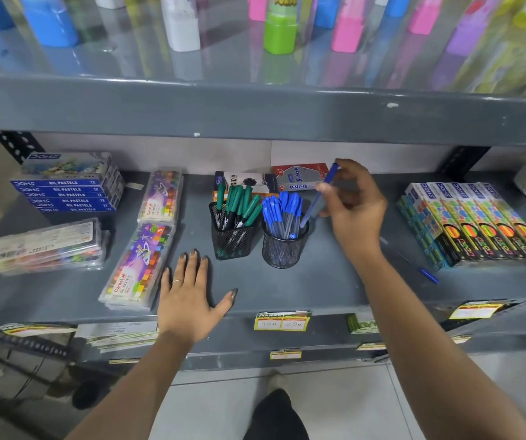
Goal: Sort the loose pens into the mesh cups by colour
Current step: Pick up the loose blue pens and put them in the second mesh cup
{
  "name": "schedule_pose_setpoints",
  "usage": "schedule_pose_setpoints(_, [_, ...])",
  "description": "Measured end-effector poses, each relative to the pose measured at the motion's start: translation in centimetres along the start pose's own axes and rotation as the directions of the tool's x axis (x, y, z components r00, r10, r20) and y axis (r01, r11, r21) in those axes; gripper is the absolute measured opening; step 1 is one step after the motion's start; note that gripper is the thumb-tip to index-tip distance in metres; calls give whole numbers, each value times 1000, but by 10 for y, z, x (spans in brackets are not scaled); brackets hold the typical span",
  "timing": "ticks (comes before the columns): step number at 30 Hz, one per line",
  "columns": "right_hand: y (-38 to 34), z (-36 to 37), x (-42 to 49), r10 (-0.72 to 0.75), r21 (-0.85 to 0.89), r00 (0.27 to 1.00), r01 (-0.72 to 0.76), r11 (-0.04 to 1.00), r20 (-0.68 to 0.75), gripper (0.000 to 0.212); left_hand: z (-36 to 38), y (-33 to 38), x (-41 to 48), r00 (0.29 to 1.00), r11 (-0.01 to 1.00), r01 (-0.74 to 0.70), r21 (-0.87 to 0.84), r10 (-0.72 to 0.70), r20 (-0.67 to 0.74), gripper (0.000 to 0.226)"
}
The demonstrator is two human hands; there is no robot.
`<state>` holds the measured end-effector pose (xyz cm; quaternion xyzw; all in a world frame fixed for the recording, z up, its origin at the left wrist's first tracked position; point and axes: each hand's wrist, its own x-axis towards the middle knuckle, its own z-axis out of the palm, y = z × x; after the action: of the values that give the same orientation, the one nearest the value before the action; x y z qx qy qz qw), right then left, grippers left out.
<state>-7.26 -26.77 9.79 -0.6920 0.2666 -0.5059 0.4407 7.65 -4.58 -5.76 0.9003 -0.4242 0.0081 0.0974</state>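
The left hand point(188, 290) is lying palm down, fingers spread flat and thumb angled out to its right, holding nothing. The right hand point(352, 201) is hovering raised, wrist bent, pinching a blue pen point(319, 195) between thumb and forefinger while its other fingers are curling loosely.

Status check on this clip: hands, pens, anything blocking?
Left hand flat on shelf, empty. Right hand pinching blue pen, tip at the blue-pen cup. One loose blue pen remains on shelf. Nothing blocking.
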Motion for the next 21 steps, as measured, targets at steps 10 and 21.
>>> schedule_pose_setpoints(10, [46, 19, -11, 121, -600, 989, -46, 799, 86, 22, -1, 0, 0, 1000, 1000, -1, 4, 1, -2, 94])
schedule_pose_setpoints(21, [82, -81, -1, 348, -936, 926, -243, 255, -146, 30, 3, -2, 1, 1000, 1000, -4, -2, 4, -6, 93])
